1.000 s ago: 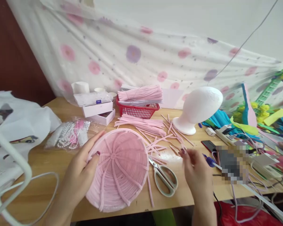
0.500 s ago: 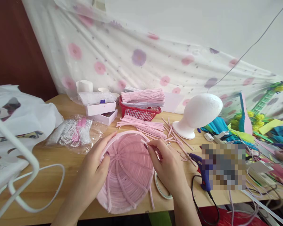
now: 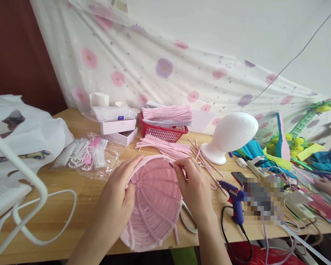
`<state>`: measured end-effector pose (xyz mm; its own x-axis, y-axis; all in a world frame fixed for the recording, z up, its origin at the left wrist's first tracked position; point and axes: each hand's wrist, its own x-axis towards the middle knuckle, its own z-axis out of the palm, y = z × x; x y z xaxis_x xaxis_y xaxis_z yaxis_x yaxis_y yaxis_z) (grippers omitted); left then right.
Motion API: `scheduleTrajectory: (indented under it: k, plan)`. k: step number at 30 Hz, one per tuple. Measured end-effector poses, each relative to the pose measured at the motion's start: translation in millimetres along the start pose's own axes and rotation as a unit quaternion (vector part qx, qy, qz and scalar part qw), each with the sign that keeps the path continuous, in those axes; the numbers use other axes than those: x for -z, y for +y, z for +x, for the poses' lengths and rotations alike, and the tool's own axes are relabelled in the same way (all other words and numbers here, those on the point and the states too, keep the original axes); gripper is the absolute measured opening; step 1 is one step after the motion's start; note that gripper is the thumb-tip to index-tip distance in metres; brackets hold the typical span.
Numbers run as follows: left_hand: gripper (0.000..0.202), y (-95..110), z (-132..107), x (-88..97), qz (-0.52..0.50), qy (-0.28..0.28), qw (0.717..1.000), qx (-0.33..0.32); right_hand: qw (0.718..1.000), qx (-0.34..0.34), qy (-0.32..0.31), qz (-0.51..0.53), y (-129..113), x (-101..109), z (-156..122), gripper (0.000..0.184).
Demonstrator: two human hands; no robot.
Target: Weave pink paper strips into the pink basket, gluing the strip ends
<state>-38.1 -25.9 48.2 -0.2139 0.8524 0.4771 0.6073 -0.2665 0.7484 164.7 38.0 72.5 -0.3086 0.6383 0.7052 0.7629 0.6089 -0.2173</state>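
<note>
Whereas right hand (image 3: 192, 182) was apart, it touches bowl (image 3: 157, 195).

- My left hand (image 3: 116, 191): fingers extended upward, thumb set apart in opposition.
- My right hand (image 3: 194, 186): fingers bent inward (tips partly hidden).
- My forearms (image 3: 95, 233): both angled inward from below.

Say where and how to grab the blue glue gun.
By the handle, coming from the near side. The glue gun lies with its handle pointing toward the wearer and its nozzle pointing left and slightly away, so this approach should stay clear of the tip. Mind the black cord leaving the handle's base.
</note>
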Motion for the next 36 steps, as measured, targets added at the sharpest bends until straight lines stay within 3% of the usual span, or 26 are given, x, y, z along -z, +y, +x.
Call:
scheduleTrajectory:
  k: [9, 12, 17, 26, 36]
  plan:
    - [0.059, 1.1, 1.0, -2.0, 0.017, 0.007, 1.000, -0.014, 0.993, -0.067, -0.046, -0.086, -1.4, 1.6, -9.2, 0.029]
    - [0.059, 1.5, 0.9, -2.4, 0.027, 0.011, 0.999, -0.022, 0.988, -0.056, -0.065, -0.129, -0.9, 3.5, -10.8, 0.036]
    - [0.059, 0.3, 0.7, -3.0, 0.043, 0.023, 0.998, -0.034, 0.987, -0.025, -0.067, -0.143, 0.5, 5.7, -8.1, 0.030]
    - [0.059, -1.4, -0.8, -2.8, 0.050, 0.023, 0.997, -0.049, 0.990, 0.053, -0.013, -0.130, 3.9, 9.0, 0.7, 0.027]
    - [0.058, 1.6, -1.6, -7.0, 0.057, 0.029, 0.996, -0.058, 0.995, 0.043, 0.047, -0.078, 3.4, -3.1, -5.0, 0.021]
